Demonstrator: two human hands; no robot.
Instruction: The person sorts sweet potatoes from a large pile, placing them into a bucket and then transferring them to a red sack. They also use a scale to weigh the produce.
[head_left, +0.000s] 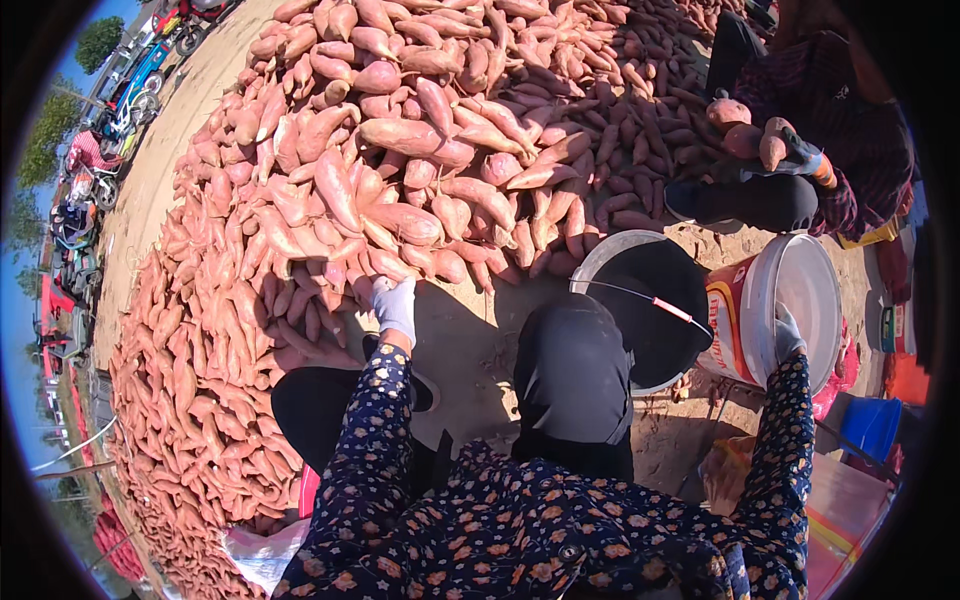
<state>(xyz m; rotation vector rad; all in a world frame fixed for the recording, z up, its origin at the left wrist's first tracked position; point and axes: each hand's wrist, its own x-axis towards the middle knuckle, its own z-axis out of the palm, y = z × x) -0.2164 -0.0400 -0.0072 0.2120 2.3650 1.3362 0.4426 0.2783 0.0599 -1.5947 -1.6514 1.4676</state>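
Observation:
My left hand (395, 306), in a white knit glove, reaches down to the near edge of a large heap of pink-skinned sweet potatoes (409, 221). Its fingertips touch or nearly touch a few roots, and I cannot see whether they grip one. My right hand (786, 334), also gloved, is at the mouth of a white plastic bucket (806, 274) with a red printed side. Its fingers are partly hidden, so what they hold is unclear. Between my knee and that bucket stands a black bucket (652, 300) with a wire handle (673, 310); its inside is in deep shadow.
At the upper right a person (832, 150) crouches, gloved hand on several sweet potatoes (772, 142). A blue container (870, 427) and red mesh bags (844, 371) lie right. A white woven sack (262, 555) is at lower left. Parked vehicles (142, 90) line the far left.

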